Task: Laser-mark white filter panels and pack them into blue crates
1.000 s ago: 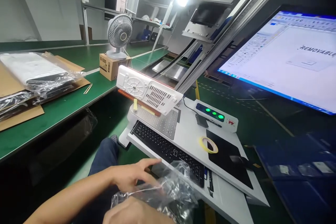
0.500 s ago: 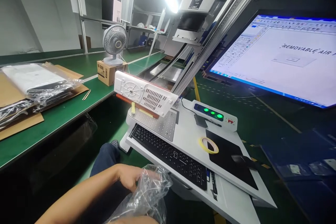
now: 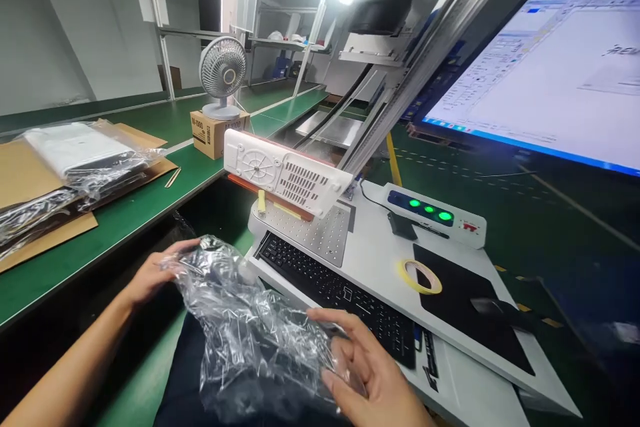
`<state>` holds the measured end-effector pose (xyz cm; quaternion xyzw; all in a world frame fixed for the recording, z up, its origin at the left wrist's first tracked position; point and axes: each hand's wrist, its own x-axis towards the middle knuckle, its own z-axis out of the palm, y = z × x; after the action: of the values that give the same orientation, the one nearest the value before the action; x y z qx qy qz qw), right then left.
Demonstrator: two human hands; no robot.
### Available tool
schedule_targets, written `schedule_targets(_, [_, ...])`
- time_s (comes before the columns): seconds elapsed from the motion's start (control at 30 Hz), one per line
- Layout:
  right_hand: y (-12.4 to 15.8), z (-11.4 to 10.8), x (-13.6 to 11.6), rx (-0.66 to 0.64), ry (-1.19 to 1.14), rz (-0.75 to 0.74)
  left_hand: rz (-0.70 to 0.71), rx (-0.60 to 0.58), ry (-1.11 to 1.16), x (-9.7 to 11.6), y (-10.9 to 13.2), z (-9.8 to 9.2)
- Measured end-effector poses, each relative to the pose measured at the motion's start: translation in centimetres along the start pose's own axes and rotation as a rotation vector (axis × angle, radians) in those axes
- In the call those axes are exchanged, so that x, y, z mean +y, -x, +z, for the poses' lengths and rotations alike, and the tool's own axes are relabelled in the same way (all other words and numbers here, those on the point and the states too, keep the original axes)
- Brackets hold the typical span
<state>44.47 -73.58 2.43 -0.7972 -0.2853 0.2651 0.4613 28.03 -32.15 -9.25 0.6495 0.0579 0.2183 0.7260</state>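
A crumpled clear plastic bag (image 3: pixel 250 327) is stretched between my two hands over my lap. My left hand (image 3: pixel 157 273) grips its upper left end, fingers closed on the film. My right hand (image 3: pixel 367 367) pinches the lower right end between thumb and fingers. Beyond the bag, a white slotted plastic panel (image 3: pixel 290 173) stands tilted on an orange-brown support above the perforated metal plate (image 3: pixel 305 230) of the machine. The black keyboard (image 3: pixel 340 293) lies just past my right hand.
A yellow tape roll (image 3: pixel 420 277) and a mouse (image 3: pixel 500 313) rest on the machine's base, near a black mat. On the green bench at left lie bagged white panels (image 3: pixel 80 150) on cardboard. A fan (image 3: pixel 223 73) stands on a box (image 3: pixel 210 133). A monitor (image 3: pixel 565 80) hangs at right.
My left hand has moved left and up, and my right hand has come into view from below. The bag, bunched up before, is now spread between them. The view has shifted slightly.
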Motion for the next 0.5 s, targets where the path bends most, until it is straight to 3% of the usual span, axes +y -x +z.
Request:
schedule_targets(0.1, [-2.5, 0.1, 4.0, -0.003, 0.230, 0.062, 0.110, 0.093, -0.080, 4.3, 2.3, -1.7])
schedule_targets(0.2, [-5.1, 0.8, 7.3, 0.053, 0.485, 0.019, 0.133, 0.057, -0.283, 6.1, 3.4, 0.9])
schedule_targets(0.27, [-5.9, 1.3, 7.7, 0.061, 0.420, 0.017, 0.136, -0.039, -0.424, 5.6, 3.1, 4.7])
schedule_targets(0.33, [-5.7, 1.9, 6.5, 0.023, 0.143, 0.101, 0.210, -0.172, -0.512, 4.4, 2.1, 9.6])
schedule_targets(0.43, [-3.7, 2.5, 3.3, 0.052, -0.267, 0.216, 0.409, -0.503, -0.664, 2.8, 0.2, 17.1])
schedule_targets(0.5, [-2.0, 2.5, 1.4, 0.135, -0.413, 0.243, 0.545, -0.684, -0.854, 2.8, -1.0, 21.4])
